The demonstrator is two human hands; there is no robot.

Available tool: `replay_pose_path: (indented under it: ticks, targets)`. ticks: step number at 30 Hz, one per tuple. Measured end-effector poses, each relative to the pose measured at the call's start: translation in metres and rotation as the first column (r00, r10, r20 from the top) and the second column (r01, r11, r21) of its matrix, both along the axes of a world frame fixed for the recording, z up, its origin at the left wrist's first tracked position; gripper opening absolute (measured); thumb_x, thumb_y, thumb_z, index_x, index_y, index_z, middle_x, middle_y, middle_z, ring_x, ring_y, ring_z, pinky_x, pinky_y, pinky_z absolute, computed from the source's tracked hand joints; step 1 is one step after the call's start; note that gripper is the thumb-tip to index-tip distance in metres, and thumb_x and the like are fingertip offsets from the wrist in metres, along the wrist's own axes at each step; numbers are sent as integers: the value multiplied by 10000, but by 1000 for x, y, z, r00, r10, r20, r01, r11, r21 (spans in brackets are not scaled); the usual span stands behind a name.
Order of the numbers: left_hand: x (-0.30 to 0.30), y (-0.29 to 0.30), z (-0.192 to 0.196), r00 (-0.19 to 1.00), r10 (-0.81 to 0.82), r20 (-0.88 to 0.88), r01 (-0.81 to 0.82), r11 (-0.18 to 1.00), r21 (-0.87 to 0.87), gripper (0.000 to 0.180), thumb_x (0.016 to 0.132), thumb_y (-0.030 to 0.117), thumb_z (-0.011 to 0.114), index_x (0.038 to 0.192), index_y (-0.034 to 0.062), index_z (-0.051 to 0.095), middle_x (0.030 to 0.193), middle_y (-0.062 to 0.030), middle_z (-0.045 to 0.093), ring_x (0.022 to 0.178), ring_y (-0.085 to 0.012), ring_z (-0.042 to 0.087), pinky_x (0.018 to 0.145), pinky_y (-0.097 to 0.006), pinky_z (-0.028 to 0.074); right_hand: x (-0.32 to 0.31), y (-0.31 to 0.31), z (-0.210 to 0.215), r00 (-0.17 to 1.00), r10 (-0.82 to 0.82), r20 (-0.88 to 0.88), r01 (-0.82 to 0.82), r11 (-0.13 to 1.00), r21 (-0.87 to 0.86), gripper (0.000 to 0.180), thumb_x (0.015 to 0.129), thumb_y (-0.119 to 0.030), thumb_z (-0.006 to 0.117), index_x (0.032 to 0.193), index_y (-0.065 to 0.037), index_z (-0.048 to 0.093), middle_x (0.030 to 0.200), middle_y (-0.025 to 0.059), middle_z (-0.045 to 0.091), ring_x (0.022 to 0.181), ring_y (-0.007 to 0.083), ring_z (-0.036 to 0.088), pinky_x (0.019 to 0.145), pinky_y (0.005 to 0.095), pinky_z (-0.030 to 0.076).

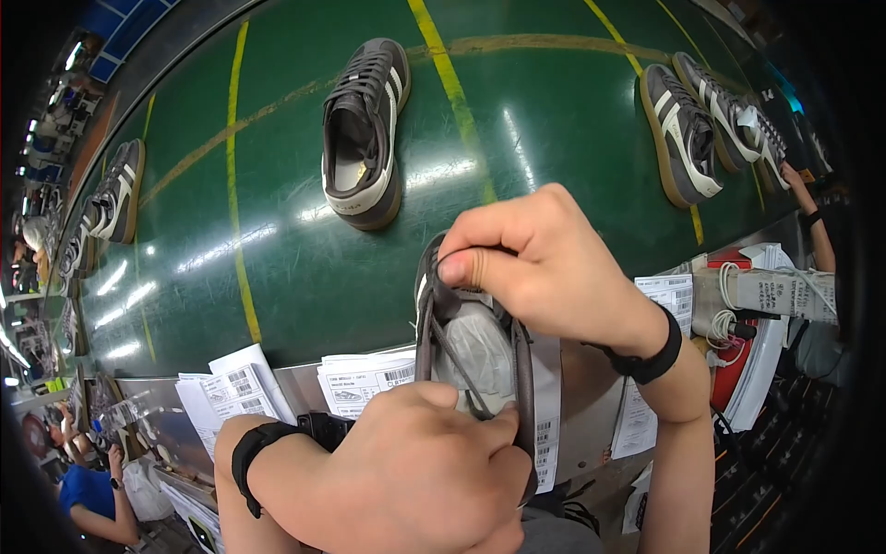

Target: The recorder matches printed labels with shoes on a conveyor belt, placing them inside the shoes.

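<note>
Close in front of me is a dark grey sneaker (pixel 523 369), its toe pointing away and pale paper (pixel 478 343) inside its opening. My left hand (pixel 434 462) is closed around the heel end, its fingertips at the rim of the opening. My right hand (pixel 544 268) is over the front part, thumb and index finger pinched on a dark shoelace (pixel 440 261) at the left side of the lacing. A dark strand (pixel 454 358) hangs across the opening towards my left fingertips. My hands hide the toe and most of the heel.
On the green conveyor belt (pixel 295 277) with yellow lines, one sneaker (pixel 365 134) stands ahead; several more (pixel 678 134) are at right and others (pixel 120 189) at left. Printed sheets (pixel 245 392) line the near edge. Co-workers' arms (pixel 812 217) show at both sides; cables (pixel 724 323) lie right.
</note>
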State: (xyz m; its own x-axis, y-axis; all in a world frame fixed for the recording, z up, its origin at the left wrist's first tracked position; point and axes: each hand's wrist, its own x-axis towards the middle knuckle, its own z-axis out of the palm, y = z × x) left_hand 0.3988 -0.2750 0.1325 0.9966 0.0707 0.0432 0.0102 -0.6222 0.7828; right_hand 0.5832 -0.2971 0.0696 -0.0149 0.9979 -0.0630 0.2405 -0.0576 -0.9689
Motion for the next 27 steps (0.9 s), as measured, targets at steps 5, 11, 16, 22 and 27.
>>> replay_pose_path:
  ticks: [5, 11, 16, 22, 27]
  targets:
    - [-5, 21, 10, 934, -322, -154, 324, 946, -16, 439, 585, 252, 732, 917, -16, 630, 968, -169, 691, 764, -320, 600, 695, -373, 435, 0, 1, 5, 1000, -9, 25, 11, 998, -59, 110, 776, -34, 635, 806, 45, 707, 656, 174, 662, 580, 244, 657, 551, 345, 500]
    - [-15, 61, -33, 899, 316, 303, -396, 882, 255, 429, 676, 299, 820, 937, 9, 643, 1166, -225, 610, 850, -273, 602, 687, -355, 467, 56, -3, 8, 703, -410, 581, -200, 670, 715, 125, 698, -22, 689, 820, -36, 667, 707, 77, 674, 612, 254, 632, 572, 363, 514]
    - [-19, 149, -118, 903, 396, 167, -417, 711, 566, 440, 581, 268, 849, 909, 33, 672, 1193, -124, 629, 981, -346, 556, 844, -415, 485, 70, 55, -22, 610, -520, 598, 111, 804, 585, 185, 815, -95, 653, 977, -14, 691, 911, 164, 698, 849, 332, 639, 797, 412, 518]
    - [4, 123, -91, 938, 311, 151, -346, 837, 424, 370, 544, 234, 832, 815, 37, 676, 982, -105, 676, 833, -294, 481, 756, -366, 450, 5, 78, -43, 775, -380, 504, -20, 783, 621, 339, 801, -157, 703, 1093, -11, 612, 1060, 136, 642, 1036, 337, 577, 917, 405, 482]
    - [-11, 40, -11, 964, 260, -51, -255, 963, 87, 359, 554, 220, 841, 792, 25, 656, 768, -95, 613, 730, -267, 445, 667, -342, 407, -7, 28, -11, 799, -139, 585, -178, 875, 451, 256, 748, -67, 700, 982, -3, 617, 891, 155, 643, 854, 334, 624, 759, 390, 504]
